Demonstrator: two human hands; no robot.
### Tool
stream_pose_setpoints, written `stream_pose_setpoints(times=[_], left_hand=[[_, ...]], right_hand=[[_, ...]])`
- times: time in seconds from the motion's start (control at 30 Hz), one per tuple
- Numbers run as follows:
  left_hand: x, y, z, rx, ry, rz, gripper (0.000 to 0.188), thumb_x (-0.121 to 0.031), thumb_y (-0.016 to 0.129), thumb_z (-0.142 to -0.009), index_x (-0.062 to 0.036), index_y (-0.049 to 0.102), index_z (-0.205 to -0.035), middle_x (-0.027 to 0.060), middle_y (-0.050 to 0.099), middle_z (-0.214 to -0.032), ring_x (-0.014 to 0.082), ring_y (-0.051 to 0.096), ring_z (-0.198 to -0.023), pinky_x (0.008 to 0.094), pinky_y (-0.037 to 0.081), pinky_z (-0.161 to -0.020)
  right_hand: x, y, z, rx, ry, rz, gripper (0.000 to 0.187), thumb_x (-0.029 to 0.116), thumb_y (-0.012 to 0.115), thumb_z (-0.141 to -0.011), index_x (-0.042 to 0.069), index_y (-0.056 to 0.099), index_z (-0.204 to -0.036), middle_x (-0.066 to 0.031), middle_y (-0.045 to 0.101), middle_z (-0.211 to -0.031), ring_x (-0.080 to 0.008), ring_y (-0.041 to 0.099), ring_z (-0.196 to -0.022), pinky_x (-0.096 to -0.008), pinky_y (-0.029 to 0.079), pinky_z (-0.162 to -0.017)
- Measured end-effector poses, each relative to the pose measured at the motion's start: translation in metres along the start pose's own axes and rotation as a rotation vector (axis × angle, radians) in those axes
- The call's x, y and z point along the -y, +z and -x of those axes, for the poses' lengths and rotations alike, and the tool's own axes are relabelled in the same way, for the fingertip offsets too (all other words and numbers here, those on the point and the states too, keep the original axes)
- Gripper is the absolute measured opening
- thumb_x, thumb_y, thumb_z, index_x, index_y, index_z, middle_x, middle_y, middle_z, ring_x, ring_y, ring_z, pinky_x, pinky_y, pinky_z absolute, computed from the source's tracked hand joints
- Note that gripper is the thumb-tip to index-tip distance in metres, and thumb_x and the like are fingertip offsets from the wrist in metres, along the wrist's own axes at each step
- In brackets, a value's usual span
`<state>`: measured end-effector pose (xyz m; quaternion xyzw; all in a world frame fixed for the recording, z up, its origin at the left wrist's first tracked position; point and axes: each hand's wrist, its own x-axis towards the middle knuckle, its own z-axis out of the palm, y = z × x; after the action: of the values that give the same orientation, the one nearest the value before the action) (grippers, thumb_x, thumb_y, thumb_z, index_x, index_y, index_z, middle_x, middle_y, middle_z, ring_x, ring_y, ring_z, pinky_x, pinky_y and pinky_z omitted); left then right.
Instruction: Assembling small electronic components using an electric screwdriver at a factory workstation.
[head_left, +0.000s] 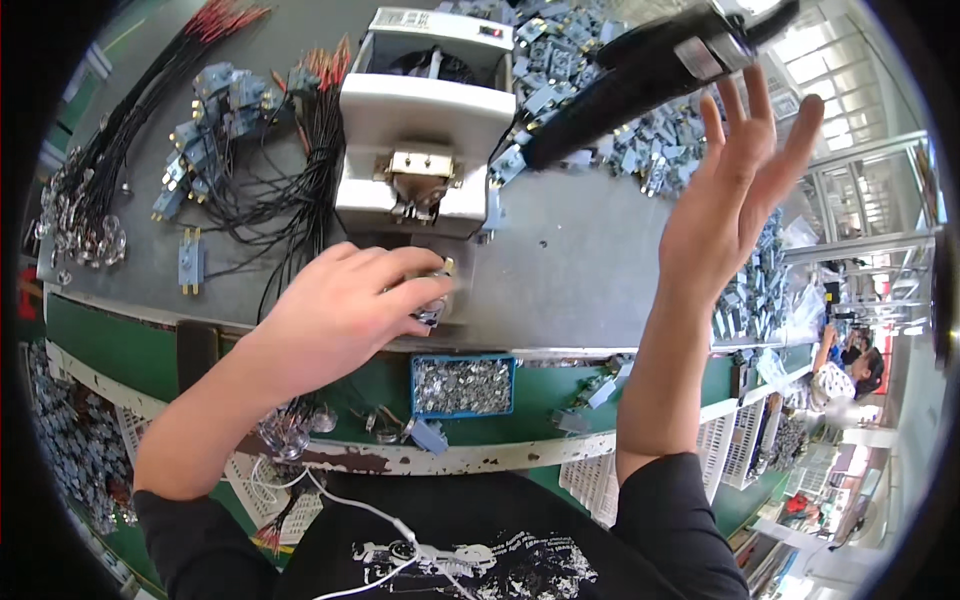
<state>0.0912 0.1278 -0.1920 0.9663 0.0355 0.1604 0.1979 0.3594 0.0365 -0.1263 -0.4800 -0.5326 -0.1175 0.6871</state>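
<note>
My left hand (355,305) is closed at the table's near edge, thumb and fingers pinching a small plug part (432,312) with a brass-coloured pin showing. Most of that part is hidden by the fingers and a little blurred. Raised on the right, my right hand (725,190) has its fingers spread and holds nothing. Just beyond its fingertips a black power screwdriver (640,85) hangs at a slant, its tip pointing down to the left. A white box-shaped machine (425,110) with a metal front piece stands just past my left hand.
Grey-blue plug blocks (555,50) are heaped at the back and right. Wired plugs (230,100) and black cable bundles (110,120) lie on the left. A blue tray (413,385) of small metal parts sits on the green near ledge. Another person (845,380) is at the far right.
</note>
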Motion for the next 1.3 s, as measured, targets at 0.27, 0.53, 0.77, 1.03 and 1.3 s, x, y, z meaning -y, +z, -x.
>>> stream_pose_setpoints(times=[0.27,0.53,0.77,1.03,1.3], left_hand=[[0.137,-0.132,0.014,-0.547,-0.378,-0.824,0.029,-0.021,0.060,-0.104,-0.0135,0.069,-0.131,0.0084,0.065,-0.140,0.0293,0.062,-0.126,0.0382,0.044,-0.109],[0.015,-0.068,0.034,0.069,-0.315,-0.085,0.012,-0.008,0.074,-0.082,-0.0060,0.069,-0.092,0.0101,0.067,-0.093,0.0304,0.067,-0.089,0.0414,0.053,-0.080],[-0.001,-0.036,0.034,0.452,-0.178,-0.170,0.012,-0.014,0.079,-0.074,-0.0130,0.070,-0.082,0.0045,0.058,-0.082,0.0245,0.062,-0.085,0.0386,0.049,-0.077],[0.010,-0.052,0.041,0.254,-0.017,-0.019,0.011,-0.015,0.076,-0.075,-0.0138,0.067,-0.082,0.0024,0.061,-0.095,0.0231,0.063,-0.089,0.0370,0.048,-0.080],[-0.011,-0.035,0.055,0.421,0.004,-0.129,0.011,-0.013,0.067,-0.076,-0.0130,0.066,-0.087,0.0011,0.058,-0.090,0.0198,0.060,-0.088,0.0355,0.046,-0.077]], right_hand=[[-0.127,-0.036,0.077,0.834,-0.109,1.068,0.053,-0.006,0.057,-0.083,0.004,0.060,-0.135,-0.0170,0.061,-0.143,-0.0420,0.052,-0.137,-0.0482,0.044,-0.112],[-0.023,-0.063,0.079,0.576,0.418,0.426,0.034,-0.004,0.067,-0.096,0.000,0.063,-0.130,-0.0137,0.070,-0.126,-0.0225,0.067,-0.121,-0.0346,0.054,-0.101],[0.039,-0.002,0.084,0.805,0.434,0.069,0.051,-0.011,0.068,-0.090,0.005,0.061,-0.138,-0.0118,0.062,-0.139,-0.0197,0.061,-0.127,-0.0327,0.054,-0.102],[0.031,0.014,0.112,0.847,0.390,0.046,0.047,-0.010,0.072,-0.086,0.005,0.066,-0.130,-0.0176,0.064,-0.141,-0.0315,0.064,-0.129,-0.0388,0.056,-0.104],[0.018,0.018,0.125,0.880,-0.027,0.447,0.051,0.001,0.082,-0.071,0.015,0.074,-0.120,-0.0111,0.069,-0.127,-0.0325,0.069,-0.107,-0.0412,0.057,-0.090]])
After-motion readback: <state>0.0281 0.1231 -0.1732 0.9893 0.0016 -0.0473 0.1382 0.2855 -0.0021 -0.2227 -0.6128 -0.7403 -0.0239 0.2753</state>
